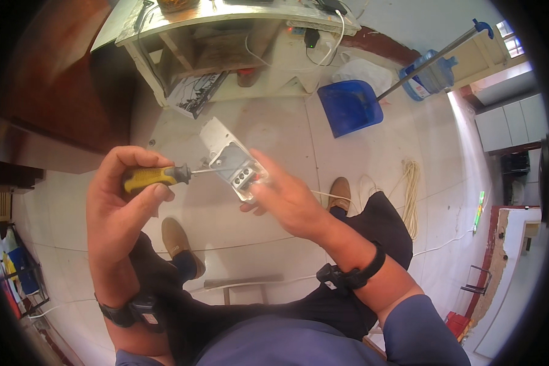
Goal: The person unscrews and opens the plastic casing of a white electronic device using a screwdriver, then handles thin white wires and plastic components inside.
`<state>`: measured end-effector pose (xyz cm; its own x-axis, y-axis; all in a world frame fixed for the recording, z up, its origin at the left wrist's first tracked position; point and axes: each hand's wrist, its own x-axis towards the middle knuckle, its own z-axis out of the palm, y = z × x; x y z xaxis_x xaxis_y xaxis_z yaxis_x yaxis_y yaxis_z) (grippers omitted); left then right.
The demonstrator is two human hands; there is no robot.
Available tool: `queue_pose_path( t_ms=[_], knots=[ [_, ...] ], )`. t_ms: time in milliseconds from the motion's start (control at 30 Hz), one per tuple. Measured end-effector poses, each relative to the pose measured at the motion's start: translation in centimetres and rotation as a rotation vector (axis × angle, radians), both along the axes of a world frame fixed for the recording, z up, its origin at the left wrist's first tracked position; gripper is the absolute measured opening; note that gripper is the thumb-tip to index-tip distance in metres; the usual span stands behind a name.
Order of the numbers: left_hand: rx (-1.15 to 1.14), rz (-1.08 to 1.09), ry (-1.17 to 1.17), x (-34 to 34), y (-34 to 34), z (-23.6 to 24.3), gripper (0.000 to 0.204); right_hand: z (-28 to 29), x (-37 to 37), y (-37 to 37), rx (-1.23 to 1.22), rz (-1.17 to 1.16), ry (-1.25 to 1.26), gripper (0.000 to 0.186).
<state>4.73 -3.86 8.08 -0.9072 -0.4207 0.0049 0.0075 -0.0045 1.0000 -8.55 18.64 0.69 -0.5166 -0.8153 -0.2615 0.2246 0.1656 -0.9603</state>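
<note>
My left hand (pixel 119 201) is closed round the yellow and black handle of a screwdriver (pixel 155 177). Its thin metal shaft points right, and the tip reaches the near side of a small white electrical box (pixel 235 168). I cannot tell whether the tip touches a screw. My right hand (pixel 287 195) grips the box by its lower right side, fingers partly hidden behind it. The box's cover is swung up and away, showing a grey inside with a block of several round terminals. A red bit shows beside my right thumb. A white cable (pixel 332 196) runs off to the right behind my hand.
A coil of pale cable (pixel 410 195) lies on the tiled floor at right. Farther off are a blue dustpan (pixel 351 107) with a long handle, a blue water bottle (pixel 430 76) and a white table (pixel 226 27). A brown wooden cabinet (pixel 61 79) stands at left.
</note>
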Motion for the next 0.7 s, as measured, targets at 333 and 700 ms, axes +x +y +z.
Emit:
queue_pose_path(
  t_ms=[333, 700],
  knots=[
    [-0.286, 0.117, -0.051, -0.2, 0.3, -1.5, 0.012, 0.1, 0.2, -0.1, -0.006, 0.022, 0.112, 0.063],
    [-0.407, 0.191, -0.032, -0.8, 0.8, -2.2, 0.013, -0.1, 0.3, 0.0, -0.001, 0.038, 0.233, 0.062]
  ],
)
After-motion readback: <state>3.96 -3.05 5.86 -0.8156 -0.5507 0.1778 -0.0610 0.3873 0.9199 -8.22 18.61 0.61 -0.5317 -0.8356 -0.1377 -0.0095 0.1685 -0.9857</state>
